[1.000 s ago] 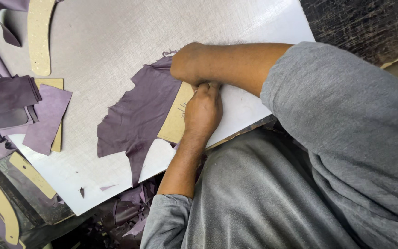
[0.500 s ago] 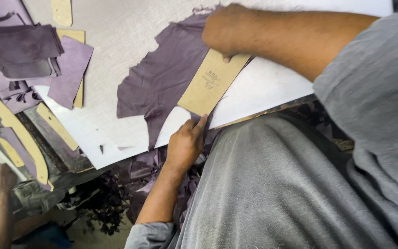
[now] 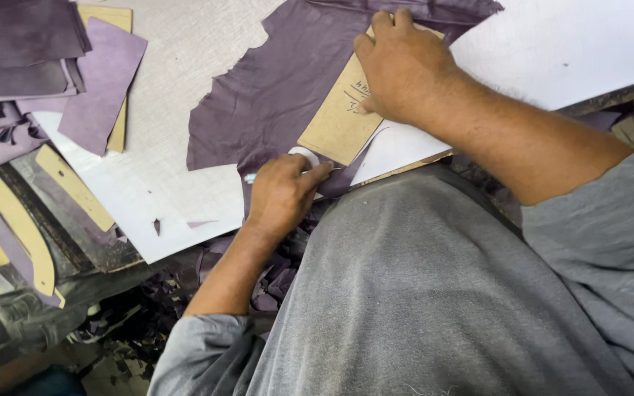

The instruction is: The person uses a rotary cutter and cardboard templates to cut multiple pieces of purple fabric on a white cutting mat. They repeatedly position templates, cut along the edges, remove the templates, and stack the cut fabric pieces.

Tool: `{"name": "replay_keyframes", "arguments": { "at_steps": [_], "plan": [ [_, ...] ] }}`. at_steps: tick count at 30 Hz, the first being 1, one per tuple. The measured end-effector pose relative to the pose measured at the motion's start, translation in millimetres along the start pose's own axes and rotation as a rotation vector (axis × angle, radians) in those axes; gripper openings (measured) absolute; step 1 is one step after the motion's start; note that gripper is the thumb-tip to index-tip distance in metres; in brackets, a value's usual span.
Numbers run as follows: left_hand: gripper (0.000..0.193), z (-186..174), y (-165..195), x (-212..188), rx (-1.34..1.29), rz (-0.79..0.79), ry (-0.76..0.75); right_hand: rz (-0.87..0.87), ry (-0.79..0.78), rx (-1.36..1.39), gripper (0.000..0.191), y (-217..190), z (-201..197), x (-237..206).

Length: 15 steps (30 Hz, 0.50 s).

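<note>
Change: since half a second ago your view sits closer over the work, and your left hand (image 3: 282,196) is up off the worktop edge, now at the lower corner of the template.
Right hand: your right hand (image 3: 403,67) presses flat on the tan cardboard template (image 3: 337,126), fingers (image 3: 384,23) spread over its far end, clamped on nothing.
Left hand: its fingers are curled together around a small tool with a pale, light-blue tip (image 3: 250,178) showing at the thumb side; the rest of the tool is hidden, so you cannot tell its kind.
Template: it lies tilted on the purple leather piece (image 3: 269,95), one long edge running toward your left hand.
Leather: the piece is spread on the white cutting sheet (image 3: 566,44), ragged along its left edge, with a narrow tail reaching down beside your left hand.
Worktop: the pale textured worktop (image 3: 185,44) carries a stack of purple cut pieces (image 3: 23,44) at the far left.
Patterns: long yellowish curved patterns (image 3: 16,220) lie at the left edge.
Below: purple offcuts (image 3: 273,282) hang near your left forearm.
</note>
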<state>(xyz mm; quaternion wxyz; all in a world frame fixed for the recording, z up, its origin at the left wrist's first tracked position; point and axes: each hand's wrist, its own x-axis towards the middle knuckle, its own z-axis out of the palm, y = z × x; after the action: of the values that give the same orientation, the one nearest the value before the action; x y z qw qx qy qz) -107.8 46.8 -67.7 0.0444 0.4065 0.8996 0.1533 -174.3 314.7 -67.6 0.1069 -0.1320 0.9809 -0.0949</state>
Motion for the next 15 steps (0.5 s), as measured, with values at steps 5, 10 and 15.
{"name": "replay_keyframes", "arguments": {
  "at_steps": [5,10,15],
  "plan": [
    [0.035,11.9,-22.1,18.0,0.073,0.267,-0.081,0.029,0.073,0.005,0.085,-11.6,7.0,-3.9],
    [0.032,2.0,-47.0,28.6,0.16,0.409,-0.155,0.027,0.061,-0.019,0.08,-17.7,6.0,-2.8],
    [0.029,-20.0,-90.8,33.0,0.251,0.377,-0.173,0.006,0.056,-0.077,0.079,-18.7,3.1,0.1]
  ]
}}
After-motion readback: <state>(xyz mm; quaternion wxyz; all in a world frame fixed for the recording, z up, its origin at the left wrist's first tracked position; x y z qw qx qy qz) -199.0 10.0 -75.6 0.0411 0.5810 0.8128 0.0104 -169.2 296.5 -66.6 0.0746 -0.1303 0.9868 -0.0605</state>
